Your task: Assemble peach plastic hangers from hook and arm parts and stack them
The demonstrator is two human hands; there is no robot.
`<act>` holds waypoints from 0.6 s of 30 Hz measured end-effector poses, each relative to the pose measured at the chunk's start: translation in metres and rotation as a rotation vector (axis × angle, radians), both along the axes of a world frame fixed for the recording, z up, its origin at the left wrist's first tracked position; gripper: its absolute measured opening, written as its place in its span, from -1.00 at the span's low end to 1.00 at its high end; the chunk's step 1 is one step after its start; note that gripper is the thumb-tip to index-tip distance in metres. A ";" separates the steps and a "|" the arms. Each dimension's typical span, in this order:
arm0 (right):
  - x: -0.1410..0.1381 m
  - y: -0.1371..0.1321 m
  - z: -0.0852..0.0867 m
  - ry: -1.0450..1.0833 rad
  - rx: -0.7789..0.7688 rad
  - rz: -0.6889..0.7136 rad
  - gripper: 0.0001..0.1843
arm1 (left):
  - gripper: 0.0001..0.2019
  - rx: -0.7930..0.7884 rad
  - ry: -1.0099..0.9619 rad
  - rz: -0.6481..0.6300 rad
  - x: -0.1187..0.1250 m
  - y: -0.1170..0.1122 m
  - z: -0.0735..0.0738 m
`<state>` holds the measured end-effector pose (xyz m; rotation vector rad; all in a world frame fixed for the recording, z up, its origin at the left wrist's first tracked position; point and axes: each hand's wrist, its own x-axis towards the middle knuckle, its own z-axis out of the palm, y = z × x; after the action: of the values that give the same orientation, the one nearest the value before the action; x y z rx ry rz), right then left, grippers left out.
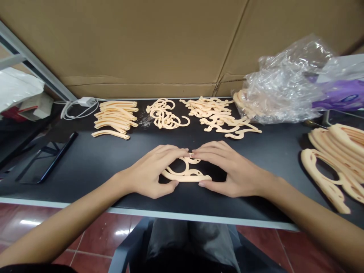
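A beige plastic folding hanger (186,177), folded up with its hook curled inside, lies on the dark table in front of me. My left hand (153,170) closes around its left end, thumb at the near edge and fingers over the far edge. From the other side my right hand (227,168) grips it the same way, its thumb tip by the right end. The fingertips of both hands almost meet at the far edge and hide part of the hanger. Beyond them lie a pile of loose hooks (167,115) and a pile of wavy hanger arms (218,113).
Curved bars (115,115) are stacked at the back left, near a white cable (79,108) and a phone (47,159). Folded hangers (335,159) overlap at the right edge. Crumpled clear plastic bags (287,87) and a purple packet (341,93) stand behind them. Cardboard (142,45) walls the back.
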<state>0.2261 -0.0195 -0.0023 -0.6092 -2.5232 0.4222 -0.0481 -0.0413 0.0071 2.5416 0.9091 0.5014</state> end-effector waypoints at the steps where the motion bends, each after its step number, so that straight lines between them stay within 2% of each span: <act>1: 0.000 -0.001 0.001 0.005 0.019 -0.006 -0.47 | -0.32 0.003 -0.004 -0.005 0.000 0.000 0.000; 6: 0.003 -0.011 0.004 -0.031 0.160 -0.101 -0.62 | -0.34 -0.013 -0.023 -0.013 -0.003 0.003 -0.001; 11: 0.023 -0.036 0.004 -0.003 0.286 -0.303 -0.68 | -0.34 -0.024 0.032 0.087 -0.006 0.005 -0.002; 15: 0.062 -0.063 -0.001 0.036 0.409 -0.554 -0.69 | -0.43 -0.032 0.073 0.092 -0.006 0.005 -0.002; 18: 0.106 -0.080 -0.006 0.049 0.564 -0.843 -0.71 | -0.46 -0.022 0.076 0.081 -0.005 0.004 -0.001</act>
<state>0.3320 -0.0999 -0.0082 -1.2817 -1.9453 -0.5442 -0.0534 -0.0374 0.0061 2.5276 1.0420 0.4193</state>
